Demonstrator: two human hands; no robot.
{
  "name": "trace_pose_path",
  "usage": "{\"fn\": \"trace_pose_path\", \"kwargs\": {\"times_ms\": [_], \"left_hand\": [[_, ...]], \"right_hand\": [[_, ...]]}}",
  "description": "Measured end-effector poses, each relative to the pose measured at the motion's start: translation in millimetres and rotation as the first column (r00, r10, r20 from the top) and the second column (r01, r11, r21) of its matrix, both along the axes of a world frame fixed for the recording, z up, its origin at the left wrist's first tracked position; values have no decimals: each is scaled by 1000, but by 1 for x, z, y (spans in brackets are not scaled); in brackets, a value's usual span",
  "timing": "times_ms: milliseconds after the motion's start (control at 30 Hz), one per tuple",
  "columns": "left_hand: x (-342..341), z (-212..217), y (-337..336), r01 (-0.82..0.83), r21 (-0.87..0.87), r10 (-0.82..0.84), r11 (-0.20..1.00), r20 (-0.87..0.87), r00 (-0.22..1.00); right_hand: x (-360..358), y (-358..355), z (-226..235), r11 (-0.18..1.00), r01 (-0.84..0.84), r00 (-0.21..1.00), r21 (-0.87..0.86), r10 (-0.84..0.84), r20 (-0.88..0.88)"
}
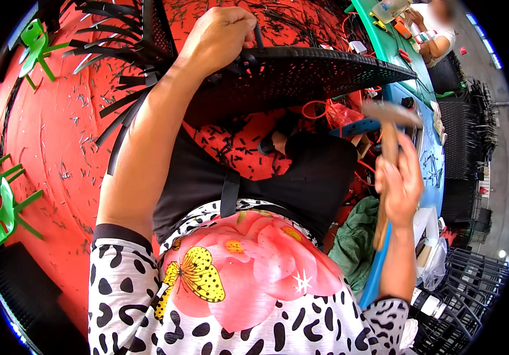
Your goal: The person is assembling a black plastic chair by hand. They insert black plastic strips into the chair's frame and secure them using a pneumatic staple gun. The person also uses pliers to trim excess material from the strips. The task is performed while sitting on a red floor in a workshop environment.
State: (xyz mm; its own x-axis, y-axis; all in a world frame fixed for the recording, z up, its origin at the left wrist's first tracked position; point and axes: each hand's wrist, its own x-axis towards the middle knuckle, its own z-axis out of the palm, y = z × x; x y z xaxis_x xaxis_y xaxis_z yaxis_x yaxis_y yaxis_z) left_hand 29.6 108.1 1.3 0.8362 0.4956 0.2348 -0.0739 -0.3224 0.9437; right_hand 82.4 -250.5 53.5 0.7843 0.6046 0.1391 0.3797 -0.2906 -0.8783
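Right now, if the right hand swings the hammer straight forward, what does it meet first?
Probably the near edge of the black woven panel held by the left hand; the right hand raises the hammer beside it, depth unclear.

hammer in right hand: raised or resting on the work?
Raised. The right hand grips the wooden-handled hammer with its head up in the air, blurred, clear of the black woven panel that the left hand holds.

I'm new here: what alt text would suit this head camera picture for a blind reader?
Seen from above, a person's left hand grips the edge of a black woven panel, while the right hand raises a wooden-handled hammer. Below lies a red floor littered with black strip offcuts.
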Motion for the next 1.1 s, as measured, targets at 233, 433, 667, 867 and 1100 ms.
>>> {"fn": "trace_pose_path", "kwargs": {"times_ms": [233, 433, 667, 867, 1100], "left_hand": [[2, 0, -1, -14, -186, 28, 983, 76, 997], [3, -5, 1, 41, -214, -20, 976, 99, 995], [2, 0, 4, -24, 426, 53, 905, -56, 997], [0, 6, 1, -7, 509, 44, 861, -60, 997], [7, -6, 25, 45, 304, -5, 952, -132, 991]], "right_hand": [[-4, 133, 7, 929, -369, 862, 30, 331, 384], [11, 143, 12, 954, -275, 946, -118, 290, 141], [16, 57, 0, 983, -98, 993, 158, 85, 85], [15, -125, -72, 897, 428, 875, -110, -381, 298], [-9, -292, -110, 491, 731, 680, -474, -464, 568]]}}
